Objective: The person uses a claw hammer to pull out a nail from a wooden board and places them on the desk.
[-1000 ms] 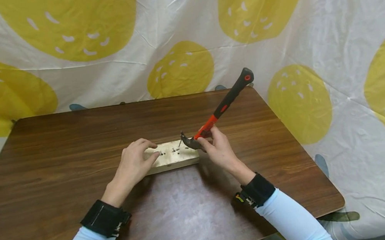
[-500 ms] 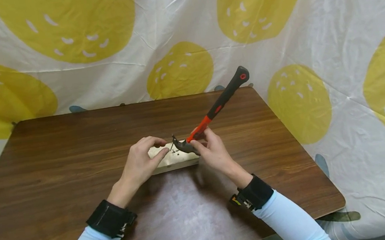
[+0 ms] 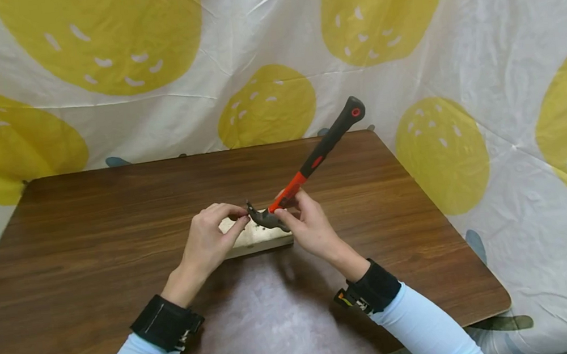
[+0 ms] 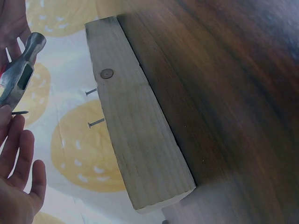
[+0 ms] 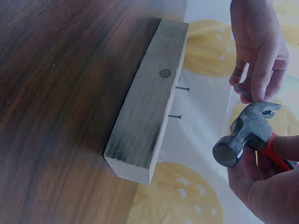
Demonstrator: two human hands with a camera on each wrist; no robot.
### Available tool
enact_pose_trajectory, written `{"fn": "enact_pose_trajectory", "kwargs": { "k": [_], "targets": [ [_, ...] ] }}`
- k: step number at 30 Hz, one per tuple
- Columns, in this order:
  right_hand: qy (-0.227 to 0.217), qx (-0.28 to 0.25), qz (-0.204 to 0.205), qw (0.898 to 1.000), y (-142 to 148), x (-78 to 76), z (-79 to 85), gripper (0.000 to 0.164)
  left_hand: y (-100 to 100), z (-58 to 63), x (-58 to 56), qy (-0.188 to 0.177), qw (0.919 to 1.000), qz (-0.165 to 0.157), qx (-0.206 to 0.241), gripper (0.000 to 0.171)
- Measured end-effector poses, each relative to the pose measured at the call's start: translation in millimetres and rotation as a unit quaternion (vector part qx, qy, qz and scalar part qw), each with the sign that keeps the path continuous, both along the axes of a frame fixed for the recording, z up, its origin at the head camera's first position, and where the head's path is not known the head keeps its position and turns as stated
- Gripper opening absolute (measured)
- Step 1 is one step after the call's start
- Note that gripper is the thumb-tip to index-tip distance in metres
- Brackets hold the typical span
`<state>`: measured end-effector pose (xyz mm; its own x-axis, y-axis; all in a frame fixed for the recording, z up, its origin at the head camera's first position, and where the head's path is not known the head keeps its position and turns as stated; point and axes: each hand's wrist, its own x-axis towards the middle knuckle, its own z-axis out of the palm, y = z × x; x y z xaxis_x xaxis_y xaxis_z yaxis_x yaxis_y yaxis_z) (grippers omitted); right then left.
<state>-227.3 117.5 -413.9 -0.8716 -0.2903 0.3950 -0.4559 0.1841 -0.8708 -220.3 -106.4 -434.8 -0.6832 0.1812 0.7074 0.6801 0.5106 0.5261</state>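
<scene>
My right hand (image 3: 314, 230) holds a claw hammer (image 3: 328, 143) by the red neck close to its head, the black handle slanting up and to the right. The claw points left, over a pale wooden block (image 3: 256, 243). Thumb and fingers of my left hand (image 3: 204, 239) pinch a thin nail (image 5: 243, 93) right at the claw; in the left wrist view the nail's pointed end (image 4: 21, 112) sticks out. Two nails (image 5: 175, 116) stand partly driven in the block's upper face, their heads raised. The hammer and hands hide part of that face in the head view.
The block lies on a brown wood-grain table (image 3: 113, 216). Behind and to the right hangs a white cloth (image 3: 259, 31) with yellow fruit shapes. The table's right edge runs beyond my right arm.
The hammer has moved left and slightly down, with a nail hanging at its claw earlier. My left hand has gone from the block to that nail and now pinches it.
</scene>
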Motion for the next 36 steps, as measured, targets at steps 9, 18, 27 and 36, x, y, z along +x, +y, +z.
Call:
{"fn": "enact_pose_trajectory", "kwargs": {
  "k": [9,18,27,36],
  "targets": [
    [-0.006,-0.002,0.006,1.0,-5.0,2.2,1.1,0.023,-3.7,-1.2,3.1,0.0,1.0,0.006,0.007,0.009],
    [-0.017,0.0,0.021,1.0,-11.1,3.6,4.7,0.021,-9.5,0.4,5.3,-0.004,0.9999,0.009,0.013,0.009],
    [-0.01,0.01,0.02,1.0,-15.7,5.1,4.9,0.022,-12.4,1.2,8.2,0.003,0.9997,0.02,0.01,0.01],
    [-0.004,0.047,0.015,0.999,-19.1,3.1,0.4,0.02,-18.3,5.1,6.7,0.007,0.999,0.038,0.021,0.007]
  ]
}}
